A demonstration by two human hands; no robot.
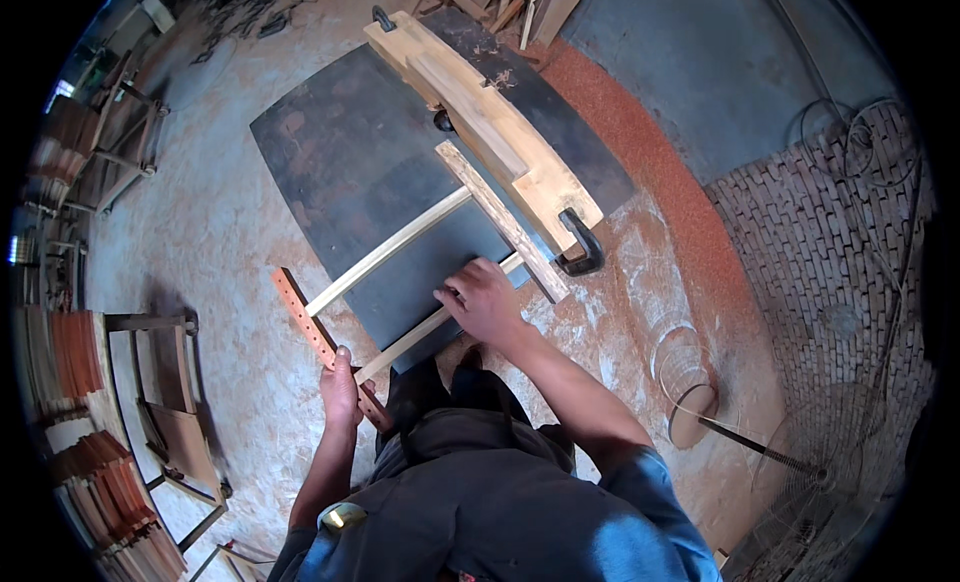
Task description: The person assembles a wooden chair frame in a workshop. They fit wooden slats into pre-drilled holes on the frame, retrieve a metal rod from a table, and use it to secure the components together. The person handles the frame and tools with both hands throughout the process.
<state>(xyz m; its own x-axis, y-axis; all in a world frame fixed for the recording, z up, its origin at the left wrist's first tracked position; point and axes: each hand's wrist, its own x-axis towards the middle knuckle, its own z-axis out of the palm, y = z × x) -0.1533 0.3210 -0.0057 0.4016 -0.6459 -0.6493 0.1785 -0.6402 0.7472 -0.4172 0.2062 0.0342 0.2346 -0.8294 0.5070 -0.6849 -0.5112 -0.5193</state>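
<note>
A ladder-like wooden frame (390,244) lies aslant over a dark tabletop (335,132). Two pale crosspieces join a reddish rail with a row of holes (303,307) to a rough pale rail (505,222). My left hand (342,390) is closed around the reddish rail near its lower end, thumb on top. Over the nearer crosspiece, my right hand (485,300) is curled with bent fingers, close to the rough rail; its palm side is hidden. Beyond the frame, a thick pale wooden board (465,112) lies along the table, with a black clamp (580,244) at its near end.
Another clamp (383,20) sits at the board's far end. Stacked wooden strips (75,352) and a wheeled rack (175,412) stand at the left. Right of me are a fan (820,477), a round disc (692,417) and a brick-patterned surface (800,222). Reddish sawdust (650,132) lies past the table.
</note>
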